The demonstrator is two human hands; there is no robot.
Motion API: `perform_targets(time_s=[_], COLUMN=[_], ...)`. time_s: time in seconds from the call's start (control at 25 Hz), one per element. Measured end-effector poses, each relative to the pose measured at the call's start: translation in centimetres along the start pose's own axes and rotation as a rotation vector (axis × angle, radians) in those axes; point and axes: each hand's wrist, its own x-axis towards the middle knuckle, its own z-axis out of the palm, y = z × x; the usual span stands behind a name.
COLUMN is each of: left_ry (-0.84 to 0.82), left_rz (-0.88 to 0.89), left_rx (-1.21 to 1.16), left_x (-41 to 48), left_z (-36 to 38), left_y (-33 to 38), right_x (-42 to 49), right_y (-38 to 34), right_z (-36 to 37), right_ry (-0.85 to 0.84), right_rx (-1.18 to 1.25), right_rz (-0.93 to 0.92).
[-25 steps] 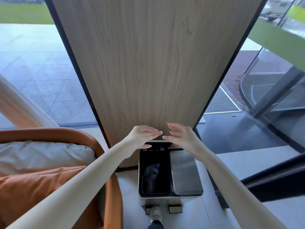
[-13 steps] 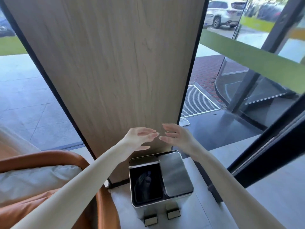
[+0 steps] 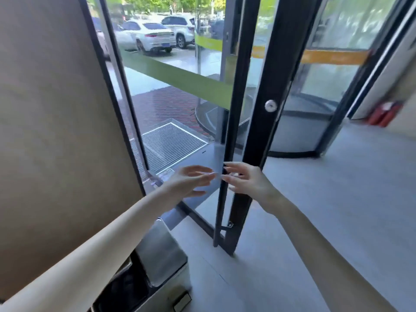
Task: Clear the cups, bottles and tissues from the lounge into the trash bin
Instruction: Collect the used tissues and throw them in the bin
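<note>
Raised ahead at mid-view, bare and empty: left hand (image 3: 191, 181) and right hand (image 3: 246, 182), palms turned toward each other, fingers loosely extended, tips close but apart, gripping nothing. Down at seven o'clock from the hands, on the grey floor (image 3: 337, 210): the steel trash bin (image 3: 177, 282), partly hidden under the left forearm. Two compartments side by side, the one at three o'clock covered by a flat metal lid (image 3: 159, 251), the one at nine o'clock uncovered and dark, contents too murky to tell. At the bin's foot, toward five o'clock, a small pedal (image 3: 182, 299). Just behind the bin and filling the nine o'clock side of the view, a tall wood panel (image 3: 56, 131). Directly beyond the right hand, a black door frame (image 3: 254, 122) rising toward twelve o'clock, with a round silver lock knob (image 3: 270, 106) on it. Across the glass, a slanting green band (image 3: 180, 76). Outside, at eleven o'clock from the hands, a metal grate (image 3: 171, 143) set in the ground; farther off toward twelve o'clock, parked cars (image 3: 155, 39).
</note>
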Motion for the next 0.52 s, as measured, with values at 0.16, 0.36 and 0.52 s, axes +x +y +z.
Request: perform_targets(time_s=[0.16,0.36,0.52], left_ry=[-0.226,-0.474,-0.758], left_rz=[0.051,0.036,0.017], left_rx=[0.032,0.079,0.149], left_x=[3.2,6.0,6.6], left_z=[10.0,21.7,32.8], left_y=[2.1,3.4,4.0], right_x=[-4.7,-12.8,-21.4], right_y=[2.3,5.5,8.3], right_z=[-9.5,-18.1,-23.3], right_ry=[0.237,0.529,0.819], right_rx=[0.078,0.159,0.171], right_rz=[0.03,0.12,0.209])
